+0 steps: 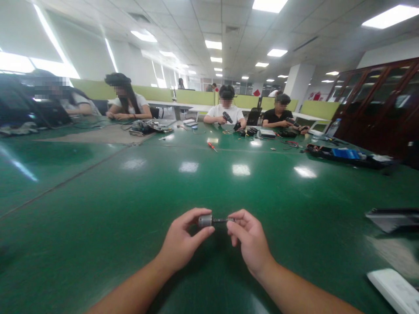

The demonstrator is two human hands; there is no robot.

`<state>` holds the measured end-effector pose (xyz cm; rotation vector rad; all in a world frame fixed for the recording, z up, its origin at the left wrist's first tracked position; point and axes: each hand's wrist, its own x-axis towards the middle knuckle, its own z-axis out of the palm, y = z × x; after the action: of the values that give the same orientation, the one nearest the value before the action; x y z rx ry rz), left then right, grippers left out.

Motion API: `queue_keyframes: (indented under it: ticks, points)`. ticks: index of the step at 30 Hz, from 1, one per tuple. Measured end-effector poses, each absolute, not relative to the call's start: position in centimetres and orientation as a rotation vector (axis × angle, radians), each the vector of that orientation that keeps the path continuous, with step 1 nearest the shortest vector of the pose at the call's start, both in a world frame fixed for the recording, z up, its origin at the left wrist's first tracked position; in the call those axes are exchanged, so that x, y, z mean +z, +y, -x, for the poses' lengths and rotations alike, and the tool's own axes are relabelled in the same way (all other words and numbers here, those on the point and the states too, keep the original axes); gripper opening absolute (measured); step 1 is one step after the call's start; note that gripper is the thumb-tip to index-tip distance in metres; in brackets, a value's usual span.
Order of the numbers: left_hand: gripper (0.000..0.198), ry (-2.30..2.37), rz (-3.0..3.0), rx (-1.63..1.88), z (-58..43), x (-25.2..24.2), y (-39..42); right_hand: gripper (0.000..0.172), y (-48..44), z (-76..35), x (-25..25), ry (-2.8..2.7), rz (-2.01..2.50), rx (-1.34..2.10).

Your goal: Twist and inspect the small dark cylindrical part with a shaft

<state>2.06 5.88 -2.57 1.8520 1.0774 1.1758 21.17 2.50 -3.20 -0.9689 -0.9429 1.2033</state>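
My left hand (183,237) grips a short grey metal cylinder (205,221) between thumb and fingers, above the green tabletop. A thin dark rod (220,220) extends from the cylinder's right side. Its far end is pinched by the thumb and fingertips of my right hand (250,237). The cylinder and rod lie in one roughly level line. Whether they are one piece or two fitted parts, I cannot tell. My fingers partly cover both ends.
A red screwdriver (212,146) lies ahead on the green table (147,196). To the right are a white power strip (394,288), a dark flat object (393,220) and a black tray (347,158) of parts. Several people sit across, two holding drill-like tools.
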Motion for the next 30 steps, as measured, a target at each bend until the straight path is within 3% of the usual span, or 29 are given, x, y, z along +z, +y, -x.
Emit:
queue_keyframes:
  ticks: [30]
  points:
    - [0.032, 1.027, -1.698, 1.158, -2.17, -2.52, 6.03, 0.027, 2.51, -21.44, -3.27, -0.92, 0.987, 1.174]
